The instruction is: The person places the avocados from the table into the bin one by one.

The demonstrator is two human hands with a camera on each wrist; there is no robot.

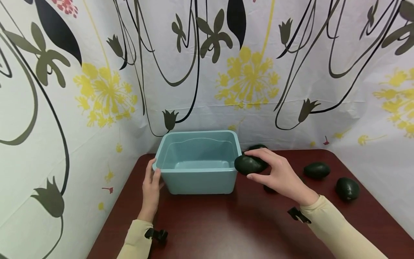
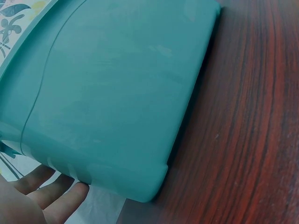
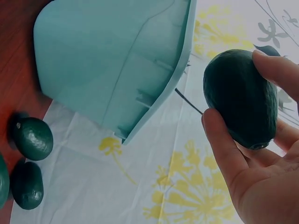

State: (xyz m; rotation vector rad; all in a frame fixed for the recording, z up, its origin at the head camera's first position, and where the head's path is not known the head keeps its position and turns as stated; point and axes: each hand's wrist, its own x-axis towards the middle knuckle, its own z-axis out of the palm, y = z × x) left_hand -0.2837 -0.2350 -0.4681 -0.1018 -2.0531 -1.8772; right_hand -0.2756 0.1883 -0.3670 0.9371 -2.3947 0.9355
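A dark green avocado (image 1: 249,164) is pinched between the thumb and fingers of my right hand (image 1: 279,175), held up beside the bin's right front corner. The right wrist view shows this avocado (image 3: 240,99) up close, its stem end pointing down. The light blue plastic bin (image 1: 198,182) stands upright on the table, and its visible inner floor is bare. My left hand (image 1: 151,189) holds the bin's left front corner, thumb at the front and fingers along the side. In the left wrist view, fingers (image 2: 67,198) rest against the bin's outer wall (image 2: 117,107).
To the right on the dark red wooden table (image 1: 207,223) lie more avocados, including one avocado (image 1: 317,170) and another (image 1: 347,189) near the right edge. Others are partly hidden behind and under my right hand. Patterned white cloth (image 1: 200,97) hangs close behind the table.
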